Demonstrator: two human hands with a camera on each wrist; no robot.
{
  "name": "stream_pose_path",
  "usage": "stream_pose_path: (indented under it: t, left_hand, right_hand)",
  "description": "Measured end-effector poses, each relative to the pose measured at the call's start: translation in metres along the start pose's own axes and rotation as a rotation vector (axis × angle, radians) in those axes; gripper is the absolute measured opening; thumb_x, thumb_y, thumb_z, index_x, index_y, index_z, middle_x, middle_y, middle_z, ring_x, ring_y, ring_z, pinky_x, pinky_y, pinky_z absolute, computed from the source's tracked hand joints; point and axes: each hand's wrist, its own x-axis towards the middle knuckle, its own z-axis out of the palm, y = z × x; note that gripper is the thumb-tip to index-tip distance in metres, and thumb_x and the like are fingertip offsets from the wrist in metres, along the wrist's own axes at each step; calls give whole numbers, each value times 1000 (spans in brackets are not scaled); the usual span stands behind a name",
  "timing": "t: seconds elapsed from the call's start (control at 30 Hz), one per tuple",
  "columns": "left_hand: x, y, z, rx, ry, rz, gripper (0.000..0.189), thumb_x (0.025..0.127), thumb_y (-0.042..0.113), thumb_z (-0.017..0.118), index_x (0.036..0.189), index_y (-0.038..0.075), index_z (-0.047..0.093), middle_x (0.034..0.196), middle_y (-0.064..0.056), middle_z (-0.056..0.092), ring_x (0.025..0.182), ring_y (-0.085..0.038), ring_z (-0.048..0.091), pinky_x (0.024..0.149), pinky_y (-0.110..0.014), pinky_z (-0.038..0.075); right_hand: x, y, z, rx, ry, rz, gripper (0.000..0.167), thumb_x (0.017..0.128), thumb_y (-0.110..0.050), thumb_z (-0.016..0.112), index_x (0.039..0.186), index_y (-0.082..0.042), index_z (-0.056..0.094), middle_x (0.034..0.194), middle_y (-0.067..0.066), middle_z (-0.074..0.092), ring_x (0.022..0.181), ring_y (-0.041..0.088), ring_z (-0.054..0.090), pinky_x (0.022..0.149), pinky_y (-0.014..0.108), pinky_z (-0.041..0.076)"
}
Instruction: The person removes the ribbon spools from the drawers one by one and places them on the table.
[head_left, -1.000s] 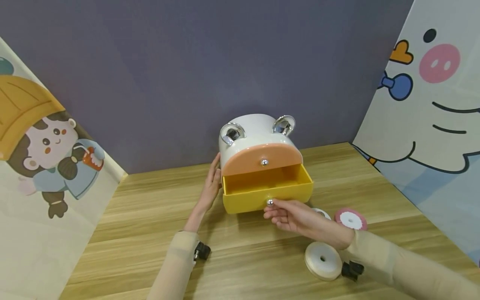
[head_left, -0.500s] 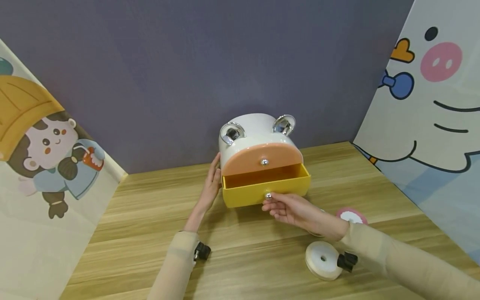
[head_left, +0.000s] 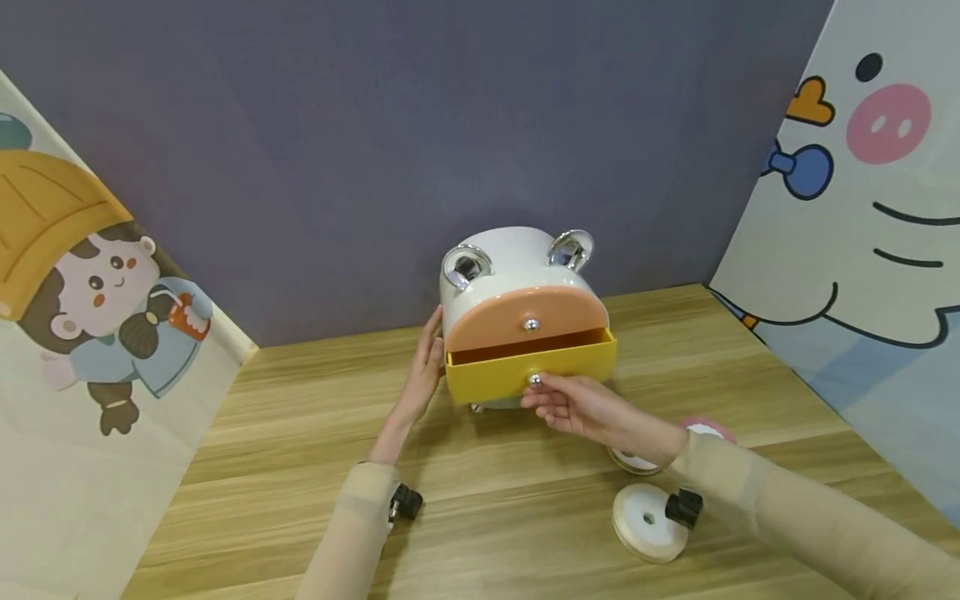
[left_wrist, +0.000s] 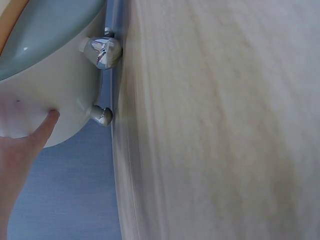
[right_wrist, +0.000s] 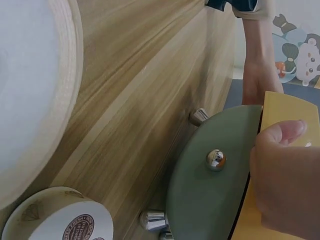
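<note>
A white storage box (head_left: 510, 248) with silver ears stands at the back of the table. Its yellow middle drawer (head_left: 483, 382) sticks partly out, below a closed orange drawer (head_left: 495, 323). Thumb and fingers of my right hand (head_left: 581, 408) pinch the drawer's silver knob (head_left: 534, 380). My left hand (head_left: 420, 379) lies along the box's left side with its fingers extended; the left wrist view shows a fingertip (left_wrist: 52, 115) touching the white wall. A green lower drawer front (right_wrist: 210, 195) with its own knob (right_wrist: 216, 159) shows in the right wrist view.
Ribbon spools lie right of the box on the wooden table (head_left: 315, 492): a cream one (head_left: 637, 529), a pink-edged one (head_left: 708, 427) and one partly hidden by my right wrist (head_left: 633, 461). A dark grey wall (head_left: 375, 167) rises behind; printed panels flank both sides.
The yellow drawer has slid inward, so its opening looks narrower. My right hand has moved toward the box with the knob. The left hand has stayed on the side.
</note>
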Motion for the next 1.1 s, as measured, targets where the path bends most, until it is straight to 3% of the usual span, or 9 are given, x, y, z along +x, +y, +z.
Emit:
stream_pose_path:
  t: [0.4, 0.63, 0.9, 1.1]
  left_hand:
    - [0, -1, 0, 3, 1, 6, 53, 110, 25, 28, 161, 27, 12, 168, -6, 10, 134, -42, 47, 106, -57, 47]
    - [8, -22, -3, 5, 21, 31, 52, 110, 21, 25, 160, 32, 13, 169, 0, 10, 132, -42, 49, 105, -59, 47]
    - [9, -29, -5, 9, 21, 62, 51, 107, 46, 32, 157, 42, 18, 167, 9, 13, 135, -40, 48, 103, -59, 49]
    - [9, -29, -5, 13, 19, 66, 53, 106, 49, 33, 157, 42, 18, 168, 8, 12, 138, -39, 45, 103, -60, 48]
  right_hand:
    - [12, -5, -6, -38, 12, 3, 28, 108, -25, 42, 112, -7, 63, 96, -1, 77, 83, 4, 70, 76, 15, 57]
    - [17, -9, -7, -48, 12, 14, 28, 108, -25, 40, 110, -8, 62, 96, -1, 77, 82, 4, 70, 75, 15, 57]
    - [22, -11, -10, -33, 5, 11, 26, 108, -24, 41, 110, -7, 62, 96, 0, 76, 80, 5, 70, 74, 16, 57]
    - [25, -11, -12, -32, 5, 14, 26, 107, -24, 43, 109, -7, 62, 95, 1, 77, 81, 6, 71, 74, 16, 57]
